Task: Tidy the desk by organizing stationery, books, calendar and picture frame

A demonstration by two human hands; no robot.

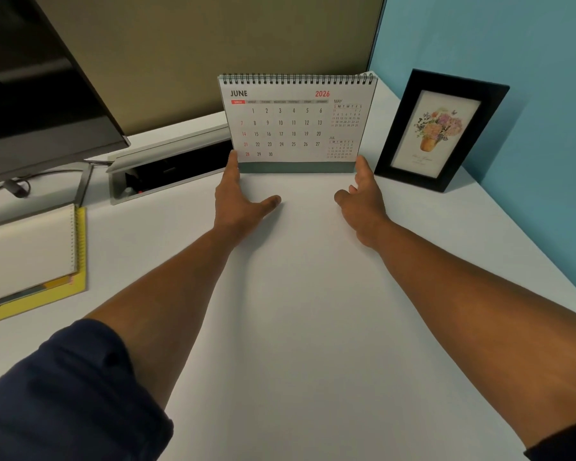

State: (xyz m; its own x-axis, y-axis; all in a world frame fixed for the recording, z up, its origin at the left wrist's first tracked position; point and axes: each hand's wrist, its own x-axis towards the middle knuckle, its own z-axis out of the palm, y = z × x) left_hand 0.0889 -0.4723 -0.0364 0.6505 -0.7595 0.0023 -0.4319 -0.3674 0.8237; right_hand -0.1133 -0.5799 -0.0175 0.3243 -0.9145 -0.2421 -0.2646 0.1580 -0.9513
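A: Where's the calendar point(296, 123)?

B: Upright at the back of the worktop point(313, 294), just left of the picture frame point(441, 129), its long edge running side to side.

A: And the hands?

B: Left hand point(238, 201) touches its lower left corner, right hand point(363, 194) its lower right; both spread, fingers straight, thumbs splayed inward. Neither is nearer, I'd say, so any nudge should go square.

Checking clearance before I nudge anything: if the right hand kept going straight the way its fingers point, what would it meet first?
The right hand already has a fingertip at the calendar's lower right corner, so it meets that first. The picture frame stands off to its right, likely outside that line.
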